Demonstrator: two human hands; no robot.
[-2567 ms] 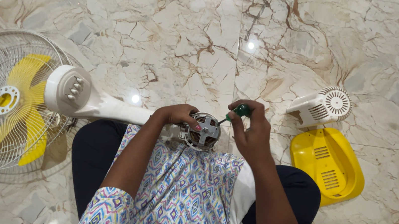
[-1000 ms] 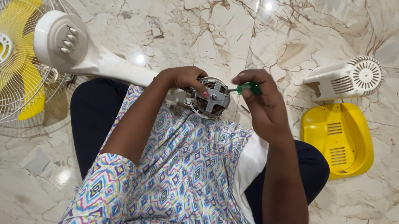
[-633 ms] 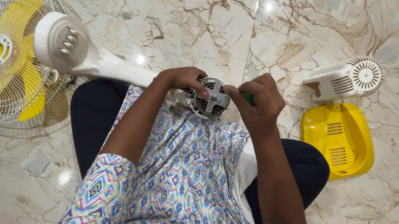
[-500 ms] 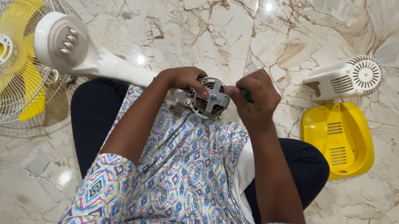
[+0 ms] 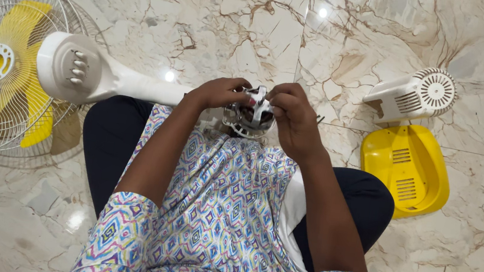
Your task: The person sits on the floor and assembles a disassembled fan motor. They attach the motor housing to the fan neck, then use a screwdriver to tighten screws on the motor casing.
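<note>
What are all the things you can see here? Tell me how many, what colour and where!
fan motor: 1, silver and dark, held over the lap between both hands
fan head: 1, white wire cage with yellow blades, lying on the floor at left
fan neck: 1, white, with push buttons, running from the cage towards the lap
white housing: 1, white, vented round end, on the floor at right
yellow cover: 1, yellow, slotted, on the floor below the white housing
floor: 1, beige marble with brown veins
left hand: 1, gripping the motor's left side
right hand: 1, fingers on the motor's right side
</note>
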